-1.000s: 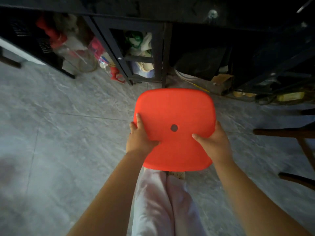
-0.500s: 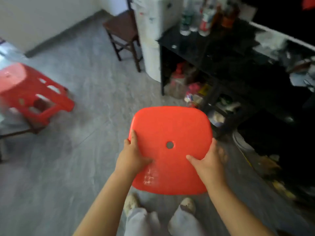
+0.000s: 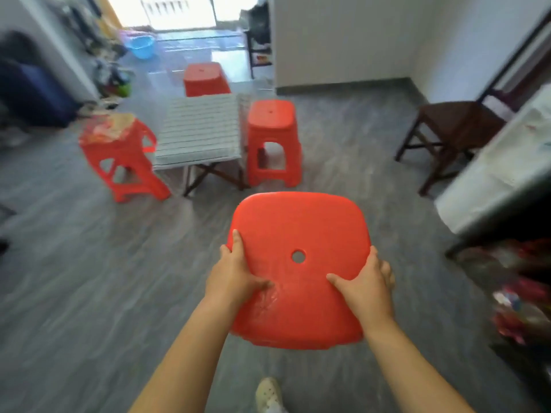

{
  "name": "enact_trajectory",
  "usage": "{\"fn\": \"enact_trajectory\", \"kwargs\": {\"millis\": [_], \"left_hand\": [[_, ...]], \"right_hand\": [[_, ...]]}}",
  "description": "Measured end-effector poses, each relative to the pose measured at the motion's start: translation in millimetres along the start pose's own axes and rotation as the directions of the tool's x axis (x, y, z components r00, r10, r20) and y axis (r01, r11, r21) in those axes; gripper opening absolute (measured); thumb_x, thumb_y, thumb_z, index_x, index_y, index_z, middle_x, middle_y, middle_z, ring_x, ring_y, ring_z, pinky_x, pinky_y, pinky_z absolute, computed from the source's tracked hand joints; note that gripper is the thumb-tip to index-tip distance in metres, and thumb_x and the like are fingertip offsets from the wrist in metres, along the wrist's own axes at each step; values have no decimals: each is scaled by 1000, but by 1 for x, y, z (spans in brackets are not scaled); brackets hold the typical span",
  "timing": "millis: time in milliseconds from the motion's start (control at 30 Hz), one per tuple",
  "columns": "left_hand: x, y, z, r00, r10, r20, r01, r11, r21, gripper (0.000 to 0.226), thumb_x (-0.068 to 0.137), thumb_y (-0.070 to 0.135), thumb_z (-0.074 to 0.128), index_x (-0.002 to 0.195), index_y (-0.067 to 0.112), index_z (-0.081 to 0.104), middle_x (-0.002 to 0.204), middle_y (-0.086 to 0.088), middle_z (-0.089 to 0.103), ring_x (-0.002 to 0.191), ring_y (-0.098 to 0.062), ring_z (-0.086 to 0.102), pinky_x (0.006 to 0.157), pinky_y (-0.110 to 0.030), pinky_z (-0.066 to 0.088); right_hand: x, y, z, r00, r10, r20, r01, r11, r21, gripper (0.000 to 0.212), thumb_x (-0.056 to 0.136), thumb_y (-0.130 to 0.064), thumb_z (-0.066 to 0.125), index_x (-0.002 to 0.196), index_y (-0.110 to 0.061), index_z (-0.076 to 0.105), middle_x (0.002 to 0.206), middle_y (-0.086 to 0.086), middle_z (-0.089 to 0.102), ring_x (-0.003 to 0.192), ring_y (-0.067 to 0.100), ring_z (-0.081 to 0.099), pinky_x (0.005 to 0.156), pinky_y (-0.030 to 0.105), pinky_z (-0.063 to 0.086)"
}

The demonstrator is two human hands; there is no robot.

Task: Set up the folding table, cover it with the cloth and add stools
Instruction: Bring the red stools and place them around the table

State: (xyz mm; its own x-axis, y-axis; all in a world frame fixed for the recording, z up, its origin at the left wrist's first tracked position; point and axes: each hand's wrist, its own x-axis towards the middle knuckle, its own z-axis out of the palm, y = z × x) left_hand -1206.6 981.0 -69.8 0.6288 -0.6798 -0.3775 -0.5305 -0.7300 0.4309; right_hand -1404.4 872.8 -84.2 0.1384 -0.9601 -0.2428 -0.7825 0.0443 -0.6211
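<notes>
I carry a red plastic stool (image 3: pixel 298 234) in front of me, seat up, with a round hole in its middle. My left hand (image 3: pixel 234 274) grips the seat's left edge, thumb on top. My right hand (image 3: pixel 366 286) grips the right edge the same way. Ahead stands the small folding table (image 3: pixel 199 129), unfolded and covered with a white striped cloth. Three red stools stand around it: one at its left (image 3: pixel 119 156), one at its right (image 3: pixel 272 138), one behind it (image 3: pixel 205 77).
A dark wooden stool (image 3: pixel 453 132) stands at the right, beside a white-covered counter (image 3: pixel 501 168). Clutter and a blue basin (image 3: pixel 142 45) line the left wall at the back. Grey tiled floor lies open between me and the table. My shoe (image 3: pixel 268 394) shows below.
The view has swung left from the dark shelving to the room with the table and stools. Both hands keep the same grip on the carried red stool.
</notes>
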Motion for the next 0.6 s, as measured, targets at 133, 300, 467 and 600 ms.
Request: {"fn": "enact_trajectory", "kwargs": {"millis": [133, 300, 467, 600], "left_hand": [[22, -82, -71, 986, -136, -100, 134, 991, -27, 134, 57, 49, 83, 150, 24, -9, 153, -21, 19, 126, -38, 45, 95, -41, 42], [47, -159, -138, 945, -279, -171, 268, 959, -89, 134, 57, 47, 84, 150, 25, -10, 155, -23, 13, 131, -37, 40, 99, -39, 39], [99, -216, -177, 907, -373, -194, 351, 926, -138, 135, 56, 48, 85, 151, 22, -7, 154, -25, 15, 133, -37, 37, 103, -40, 36], [169, -249, -198, 897, -408, -172, 385, 910, -152, 135, 54, 51, 84, 151, 21, -6, 154, -23, 18, 138, -33, 29, 105, -39, 35]], "right_hand": [[-2, -96, 70, 983, -111, 145, 112, 994, 0, 109, 64, -39, 84, 148, -8, 22, 137, 21, 39, 129, 37, 32, 105, 36, 27], [-4, -193, 142, 931, -248, 269, 253, 967, 18, 106, 66, -39, 83, 148, -9, 23, 137, 19, 39, 129, 37, 32, 104, 38, 30], [23, -267, 208, 881, -322, 346, 333, 943, 30, 105, 65, -39, 83, 147, -11, 24, 137, 18, 38, 129, 36, 30, 103, 40, 33], [67, -316, 264, 864, -318, 390, 332, 943, 31, 105, 65, -40, 82, 147, -12, 23, 137, 17, 37, 131, 34, 26, 103, 44, 34]]}}
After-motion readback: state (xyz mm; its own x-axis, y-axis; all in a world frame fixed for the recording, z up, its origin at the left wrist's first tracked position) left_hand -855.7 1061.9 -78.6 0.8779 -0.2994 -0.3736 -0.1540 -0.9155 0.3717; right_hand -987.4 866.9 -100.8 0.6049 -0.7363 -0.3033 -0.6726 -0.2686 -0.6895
